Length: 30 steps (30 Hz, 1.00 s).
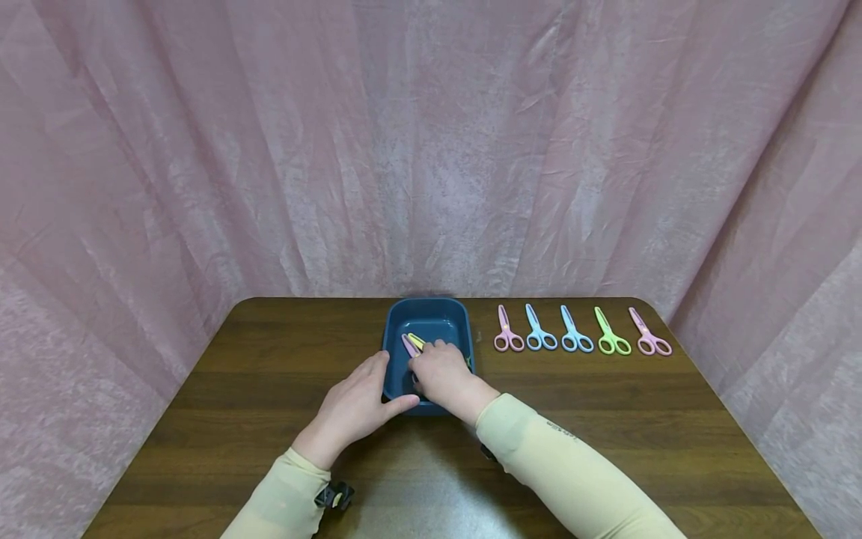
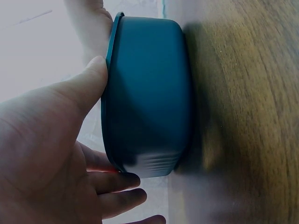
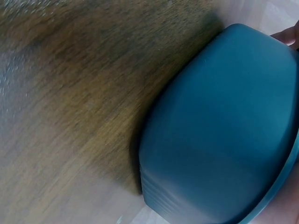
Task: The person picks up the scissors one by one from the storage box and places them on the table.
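Observation:
A dark blue rectangular plastic bin (image 1: 434,308) stands at the table's back middle. My left hand (image 1: 355,404) lies against its near left corner, fingers along the left side and thumb by the front rim. In the left wrist view the left thumb (image 2: 96,70) touches the rim, with the fingers fairly straight. My right hand (image 1: 444,374) reaches down inside the bin over several scissors. Purple scissors (image 1: 410,346) and yellow scissors (image 1: 417,340) show their blades beyond it. The right fingertips are hidden, so I cannot tell whether they grip a pair.
Right of the bin, a row of scissors lies along the table's back: pink scissors (image 1: 505,329), blue scissors (image 1: 539,329), more blue scissors (image 1: 575,331), green scissors (image 1: 609,333) and, at the right end, pink scissors (image 1: 648,334). A pink curtain (image 1: 431,150) hangs behind the wooden table (image 1: 269,374).

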Available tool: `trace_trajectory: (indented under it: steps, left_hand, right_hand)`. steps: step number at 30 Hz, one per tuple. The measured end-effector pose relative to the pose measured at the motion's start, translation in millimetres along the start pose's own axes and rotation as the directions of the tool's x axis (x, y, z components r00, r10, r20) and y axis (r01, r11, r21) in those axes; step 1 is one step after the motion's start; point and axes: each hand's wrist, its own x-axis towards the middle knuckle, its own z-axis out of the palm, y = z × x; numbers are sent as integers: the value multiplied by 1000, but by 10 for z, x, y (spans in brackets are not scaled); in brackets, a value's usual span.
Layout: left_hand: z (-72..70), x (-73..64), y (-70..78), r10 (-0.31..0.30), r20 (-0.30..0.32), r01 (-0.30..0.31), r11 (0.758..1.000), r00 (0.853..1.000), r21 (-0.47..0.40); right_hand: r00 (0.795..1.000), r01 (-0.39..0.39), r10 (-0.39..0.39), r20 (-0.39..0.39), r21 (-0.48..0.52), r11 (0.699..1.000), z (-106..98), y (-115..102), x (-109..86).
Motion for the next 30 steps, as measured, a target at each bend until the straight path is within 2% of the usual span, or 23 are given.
trace_trajectory:
  steps: [12,21,30]
  left_hand:
    - [-3,1,-2,0,2,0,1000,1000,4]
    - [-13,-1,-7,1,1,-1,1000,1000,-6]
    - [-2,-4,-9,6,-6,-6,1000,1000,-4]
  right_hand:
    - [1000,2,-1,-29,29,1000,-44,29,-42]
    - [990,34,-31,-139,22,999,-82,96,-148]
    - [969,65,-58,-239,23,998,-119,131,-276]
